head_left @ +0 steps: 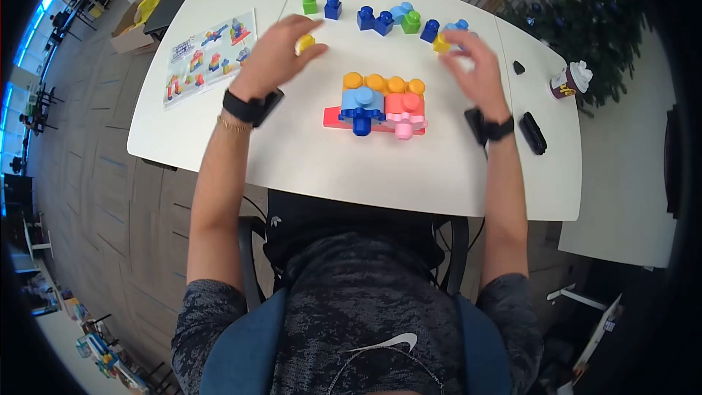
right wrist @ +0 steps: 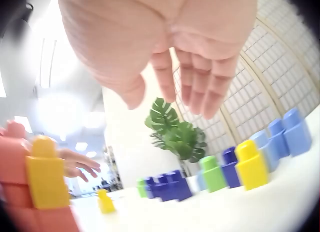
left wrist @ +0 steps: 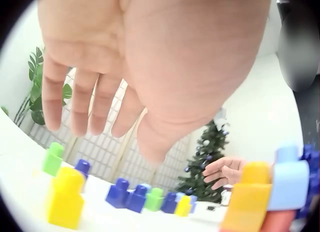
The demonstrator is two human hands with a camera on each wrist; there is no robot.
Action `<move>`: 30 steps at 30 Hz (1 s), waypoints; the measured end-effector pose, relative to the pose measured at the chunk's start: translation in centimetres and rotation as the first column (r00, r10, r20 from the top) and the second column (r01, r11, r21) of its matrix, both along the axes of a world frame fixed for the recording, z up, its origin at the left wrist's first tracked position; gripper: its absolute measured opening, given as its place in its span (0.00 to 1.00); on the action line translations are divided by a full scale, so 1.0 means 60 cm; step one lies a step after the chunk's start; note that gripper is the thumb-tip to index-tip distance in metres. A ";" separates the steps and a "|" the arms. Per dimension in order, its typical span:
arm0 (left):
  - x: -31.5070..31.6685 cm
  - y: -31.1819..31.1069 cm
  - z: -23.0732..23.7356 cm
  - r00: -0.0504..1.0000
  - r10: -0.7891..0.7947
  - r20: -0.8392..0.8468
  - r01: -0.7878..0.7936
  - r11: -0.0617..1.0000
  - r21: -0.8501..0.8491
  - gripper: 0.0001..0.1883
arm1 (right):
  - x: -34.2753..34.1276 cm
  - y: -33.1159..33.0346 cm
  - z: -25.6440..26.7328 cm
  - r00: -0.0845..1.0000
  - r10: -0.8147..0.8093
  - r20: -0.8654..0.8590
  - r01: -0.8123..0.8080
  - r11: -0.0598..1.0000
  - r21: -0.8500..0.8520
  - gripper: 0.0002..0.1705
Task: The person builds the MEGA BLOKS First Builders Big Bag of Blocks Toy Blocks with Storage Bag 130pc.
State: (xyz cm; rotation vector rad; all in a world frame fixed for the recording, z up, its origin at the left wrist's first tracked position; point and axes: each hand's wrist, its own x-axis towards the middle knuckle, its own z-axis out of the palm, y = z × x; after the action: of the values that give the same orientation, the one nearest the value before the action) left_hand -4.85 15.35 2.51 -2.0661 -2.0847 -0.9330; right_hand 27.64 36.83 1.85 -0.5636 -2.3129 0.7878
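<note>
My left hand (head_left: 274,58) hovers with relaxed fingers over a small yellow block (head_left: 306,43); the left wrist view shows that yellow block (left wrist: 66,202) standing below the fingers, apart from them. On the other side, my right hand (head_left: 479,77) is held above another yellow block (head_left: 441,43), its fingers extended and holding nothing in the right wrist view. Between the hands stands a toy-block build (head_left: 395,86): a red base plate (head_left: 333,118), an orange row at the back, a light blue block (head_left: 355,98) with a dark blue gear (head_left: 361,123), and a coral block (head_left: 413,104) with a pink gear (head_left: 404,129).
Along the table's far edge stand several loose green and blue blocks (head_left: 365,18). A printed picture sheet (head_left: 208,58) lies at the left. To the right are a black case (head_left: 533,133), a small dark object (head_left: 519,67) and a lidded cup (head_left: 564,84), near a decorated tree (head_left: 592,29).
</note>
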 end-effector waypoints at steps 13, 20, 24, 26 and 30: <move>-0.024 0.015 -0.034 0.997 -0.006 0.082 0.023 0.978 -0.208 0.16 | -0.011 0.065 -0.029 0.963 -0.156 0.218 0.114 0.975 0.193 0.17; 0.069 -0.029 0.084 0.932 -0.309 0.192 0.326 0.943 -0.063 0.21 | 0.024 -0.081 0.112 0.964 0.250 0.087 -0.263 0.940 0.217 0.16; 0.075 -0.017 0.074 0.946 -0.300 0.125 0.317 0.936 -0.153 0.19 | 0.007 -0.097 0.092 0.944 0.291 0.156 -0.312 0.941 0.130 0.15; 0.083 -0.014 0.084 0.951 -0.306 0.047 0.307 0.908 -0.287 0.23 | 0.002 -0.090 0.092 0.938 0.303 0.169 -0.324 0.939 0.113 0.16; 0.037 0.035 0.068 0.804 -0.519 0.291 0.530 0.847 0.046 0.32 | -0.016 -0.006 0.071 0.948 0.315 0.051 -0.318 0.944 0.085 0.23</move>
State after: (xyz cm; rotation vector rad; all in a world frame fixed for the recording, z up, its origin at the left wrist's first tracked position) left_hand -2.65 17.45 6.56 -2.7485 -1.6488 -1.3489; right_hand 26.70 36.45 6.08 -0.1652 -2.4946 0.8150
